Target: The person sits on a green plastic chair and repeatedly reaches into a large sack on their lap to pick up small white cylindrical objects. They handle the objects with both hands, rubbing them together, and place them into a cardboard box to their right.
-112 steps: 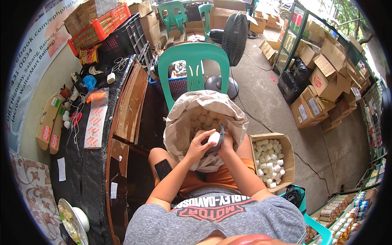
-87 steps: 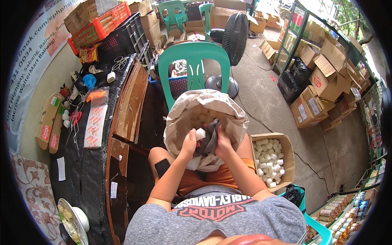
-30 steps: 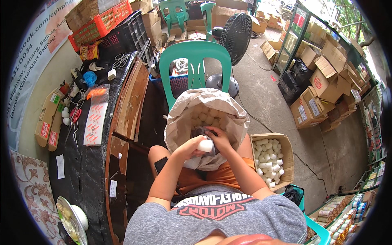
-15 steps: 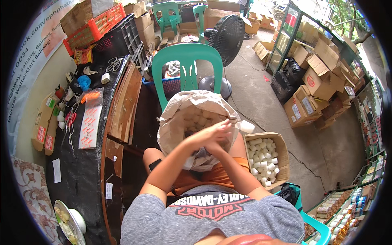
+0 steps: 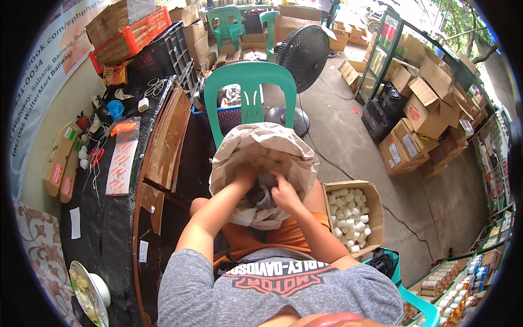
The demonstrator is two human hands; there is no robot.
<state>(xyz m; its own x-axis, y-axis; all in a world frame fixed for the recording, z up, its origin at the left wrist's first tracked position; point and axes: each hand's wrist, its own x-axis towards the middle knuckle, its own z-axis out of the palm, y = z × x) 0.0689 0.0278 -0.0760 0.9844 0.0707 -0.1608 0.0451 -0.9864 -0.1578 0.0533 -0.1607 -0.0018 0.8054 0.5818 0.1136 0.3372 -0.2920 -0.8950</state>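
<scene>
Sack (image 5: 256, 158) of pale paper, wide-mouthed and crumpled at its rolled rim, rests between the person's knees just in front of the orange shorts, and it holds a heap of small white cylinders (image 5: 268, 161) seen through the opening. From the head view, both forearms reach forward into that mouth. The left hand (image 5: 245, 177) is sunk among the cylinders with its fingers hidden below the rim, so whether they are curled or spread cannot be told. The right hand (image 5: 283, 191) sits at the near edge of the opening with its fingers curled around a dark grey cloth (image 5: 262, 195) that hangs between the two hands. Just to the person's right of the sack, on the concrete floor, stands an open cardboard box (image 5: 375, 207) partly filled with more white cylinders laid in rows. Beyond the sack stands a green plastic chair (image 5: 250, 82), and behind that a black pedestal fan (image 5: 304, 52). Along the person's left runs a dark workbench (image 5: 103, 218) carrying scissors, small bottles and a printed plastic packet. Stacked brown cartons (image 5: 419, 120) line the far right side of the floor.
</scene>
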